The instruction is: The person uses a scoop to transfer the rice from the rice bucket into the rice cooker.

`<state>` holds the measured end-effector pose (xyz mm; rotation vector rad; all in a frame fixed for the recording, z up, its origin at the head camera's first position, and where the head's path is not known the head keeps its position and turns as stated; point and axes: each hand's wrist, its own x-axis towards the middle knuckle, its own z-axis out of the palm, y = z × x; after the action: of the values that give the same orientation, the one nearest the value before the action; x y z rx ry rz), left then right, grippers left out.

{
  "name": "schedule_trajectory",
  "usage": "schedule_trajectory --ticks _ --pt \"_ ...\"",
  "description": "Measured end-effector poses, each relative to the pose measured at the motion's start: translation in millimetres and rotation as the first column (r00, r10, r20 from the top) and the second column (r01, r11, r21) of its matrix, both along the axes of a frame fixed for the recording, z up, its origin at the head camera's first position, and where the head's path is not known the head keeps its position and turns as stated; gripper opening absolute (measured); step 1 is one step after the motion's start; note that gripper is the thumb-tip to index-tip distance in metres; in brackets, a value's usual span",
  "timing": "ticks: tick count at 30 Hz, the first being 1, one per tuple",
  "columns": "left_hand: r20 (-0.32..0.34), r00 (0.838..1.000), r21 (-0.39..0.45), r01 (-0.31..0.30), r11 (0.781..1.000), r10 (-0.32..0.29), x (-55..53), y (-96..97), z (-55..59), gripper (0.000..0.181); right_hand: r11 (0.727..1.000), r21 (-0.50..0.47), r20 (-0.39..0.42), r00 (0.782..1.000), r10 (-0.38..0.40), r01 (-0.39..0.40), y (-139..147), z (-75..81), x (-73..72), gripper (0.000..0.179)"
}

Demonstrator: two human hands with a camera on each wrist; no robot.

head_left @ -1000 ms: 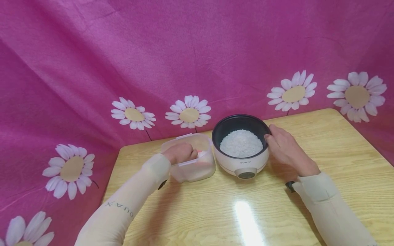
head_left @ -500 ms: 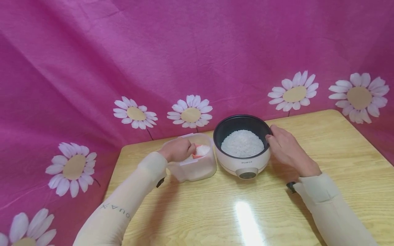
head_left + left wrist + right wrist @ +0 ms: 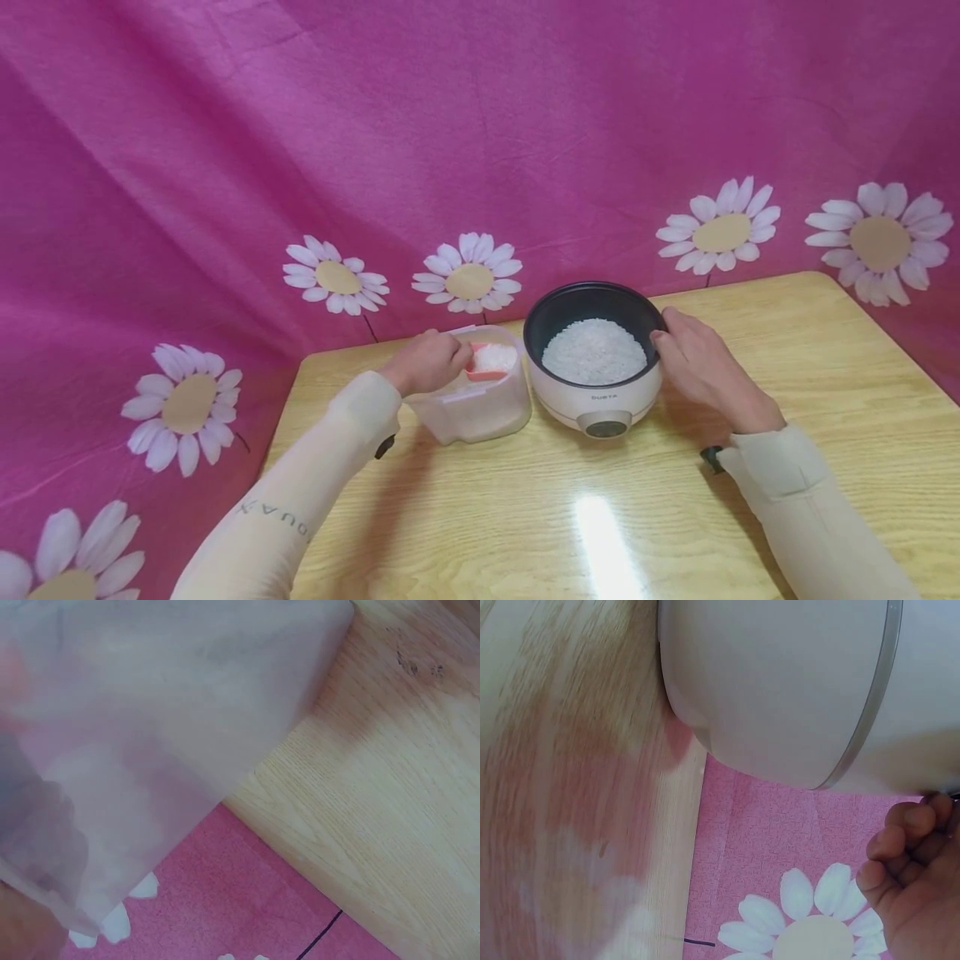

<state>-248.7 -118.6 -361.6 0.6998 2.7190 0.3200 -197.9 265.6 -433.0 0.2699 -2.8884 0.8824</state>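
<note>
Red scoop (image 3: 486, 377) of rice (image 3: 497, 357) facing 3 o'clock
Long axis nine-to-three; left hand (image 3: 427, 363), fingers clamped on it; right hand (image 3: 699, 360), fingers clamped on cooker (image 3: 562, 400).

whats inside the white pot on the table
Inside the white pot, a heap of white rice lies within its black inner wall. The bottom under the rice is covered and cannot be seen.

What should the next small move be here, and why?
I'd probably carry the scoop from the tub to above the pot. The left grip holds the scoop, loaded with rice, at the tub's mouth, while the right grip holds the edge of the pot, which stands just beside the tub.
</note>
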Motion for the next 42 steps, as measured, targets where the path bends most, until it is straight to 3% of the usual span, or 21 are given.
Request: schedule_trajectory --ticks 8,14,28,42 --pt "-0.01 1.0 0.044 -0.005 0.999 0.005 2.9 -8.8 1.7 0.04 1.0 0.0 -0.036 0.999 0.012 -0.012 -0.4 -1.9 -1.0 0.029" --pt "-0.019 1.0 0.084 -0.018 0.996 0.019 4.4 -12.9 4.0 0.036 1.0 -0.012 0.005 1.0 0.008 -0.008 -0.5 -0.4 0.1 0.033" --pt "-0.079 0.995 0.082 -0.049 0.995 0.055 4.9 -17.6 11.7 0.044 0.999 -0.046 0.034 0.999 0.001 0.001 0.8 -0.1 1.6 0.035" --pt "-0.129 0.987 0.101 -0.086 0.991 0.099 8.1 -25.5 21.3 0.052 0.999 -0.041 -0.017 1.0 0.012 -0.013 0.5 -1.4 0.5 0.031"
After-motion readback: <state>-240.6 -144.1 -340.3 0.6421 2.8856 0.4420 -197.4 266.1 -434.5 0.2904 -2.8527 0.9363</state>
